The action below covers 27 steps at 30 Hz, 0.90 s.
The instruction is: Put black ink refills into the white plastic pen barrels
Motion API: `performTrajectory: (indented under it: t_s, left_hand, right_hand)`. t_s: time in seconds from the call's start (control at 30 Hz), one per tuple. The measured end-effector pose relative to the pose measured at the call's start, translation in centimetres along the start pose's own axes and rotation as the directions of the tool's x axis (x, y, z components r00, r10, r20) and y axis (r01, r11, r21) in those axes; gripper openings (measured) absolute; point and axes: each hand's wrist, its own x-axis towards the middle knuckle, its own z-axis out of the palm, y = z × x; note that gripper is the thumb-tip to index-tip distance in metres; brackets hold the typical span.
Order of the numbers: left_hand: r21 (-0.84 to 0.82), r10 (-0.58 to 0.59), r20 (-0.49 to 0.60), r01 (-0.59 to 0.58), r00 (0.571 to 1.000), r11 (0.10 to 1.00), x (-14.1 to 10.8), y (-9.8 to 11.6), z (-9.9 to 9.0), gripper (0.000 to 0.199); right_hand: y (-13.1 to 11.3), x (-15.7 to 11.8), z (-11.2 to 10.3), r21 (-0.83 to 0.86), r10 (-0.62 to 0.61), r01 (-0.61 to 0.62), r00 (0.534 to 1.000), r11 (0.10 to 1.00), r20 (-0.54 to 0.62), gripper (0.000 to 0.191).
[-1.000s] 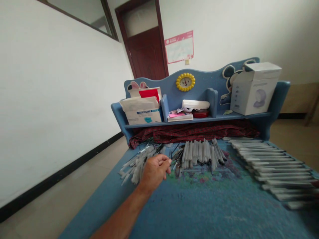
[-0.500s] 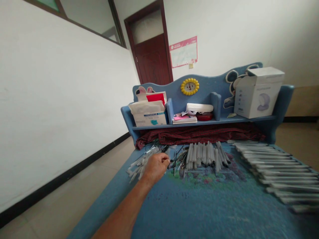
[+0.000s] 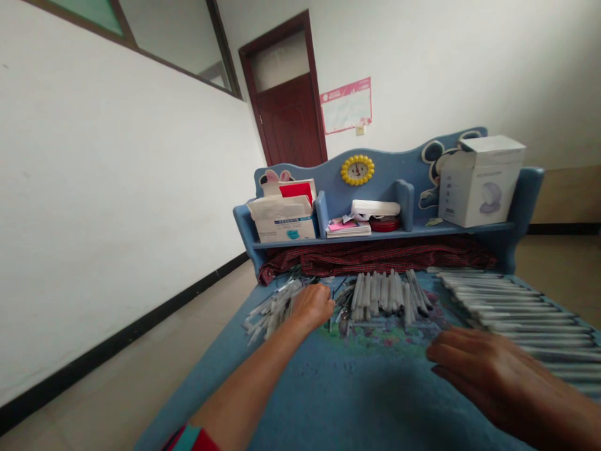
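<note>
My left hand (image 3: 315, 305) is closed over the back left of the blue table, its fingertips beside thin dark pieces; what it holds, if anything, is hidden. Just left of it lies a loose heap of translucent tubes (image 3: 270, 313). To its right, a bundle of grey-white pen tubes (image 3: 379, 293) lies side by side. My right hand (image 3: 479, 369) hovers over the right part of the table, fingers pressed together, their tips hidden or blurred. Behind it, a long row of pens (image 3: 521, 313) stretches along the right edge.
A blue shelf (image 3: 389, 161) at the back carries a mask box (image 3: 286, 228), papers (image 3: 347, 230), a red round case (image 3: 385, 223) and a white carton (image 3: 483, 181). Beneath it lies a red checked cloth (image 3: 375, 254). A flower-shaped clock (image 3: 357, 170) hangs on the shelf back.
My right hand has come into view from the right. My left hand has shifted a little to the right, toward the tube bundle. The camera view has moved slightly.
</note>
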Motion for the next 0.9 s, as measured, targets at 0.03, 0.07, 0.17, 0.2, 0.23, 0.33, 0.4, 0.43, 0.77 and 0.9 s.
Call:
performTrajectory:
  t_s: [0.03,0.07,0.17,0.2,0.23,0.33,0.4,0.43,0.77,0.9]
  left_hand:
    - [0.017,-0.016,-0.004,0.017,1.0,1.0,0.4,0.2,0.3,0.018]
    - [0.03,-0.03,-0.009,0.03,1.0,0.999,0.7,0.3,0.6,0.019]
    - [0.048,-0.05,-0.025,0.051,0.998,0.998,1.3,0.4,1.2,0.023]
    - [0.049,-0.05,-0.028,0.051,0.998,0.997,1.4,0.4,1.4,0.023]
    - [0.047,-0.049,-0.03,0.05,0.998,0.998,1.5,0.3,1.5,0.024]
    - [0.034,-0.046,-0.021,0.047,0.999,0.998,1.6,0.0,1.8,0.022]
    - [0.022,-0.051,-0.009,0.051,0.999,0.998,1.7,-0.2,1.8,0.02]
    - [0.016,-0.054,-0.004,0.054,0.999,0.998,1.7,-0.2,1.9,0.019]
    - [-0.01,-0.041,0.016,0.041,0.999,0.999,1.8,-0.3,1.9,0.021]
    - [-0.01,-0.039,0.014,0.039,0.999,0.999,1.7,-0.2,1.9,0.024]
  right_hand:
    - [-0.7,0.9,0.4,0.023,-0.042,0.04,0.995,0.999,0.089,0.02]
    - [-1.2,1.6,0.7,0.041,-0.058,0.052,0.987,0.998,0.152,0.02]
    - [-1.6,3.1,1.8,0.047,-0.057,0.047,0.969,0.998,0.239,0.019]
    - [-1.4,3.4,2.0,0.029,-0.045,0.039,0.968,0.999,0.247,0.019]
    - [-1.2,3.8,2.3,0.005,-0.032,0.032,0.967,0.999,0.253,0.019]
    - [-0.3,5.1,3.0,-0.063,0.009,0.007,0.969,0.998,0.249,0.019]
    - [0.3,6.2,3.4,-0.101,0.021,0.003,0.972,0.995,0.234,0.019]
    - [0.6,6.9,3.6,-0.13,0.023,0.007,0.972,0.992,0.233,0.018]
    - [0.9,15.3,5.7,-0.338,-0.008,0.125,0.945,0.933,0.327,0.021]
    - [1.4,17.5,7.1,-0.388,0.006,0.175,0.906,0.905,0.422,0.015]
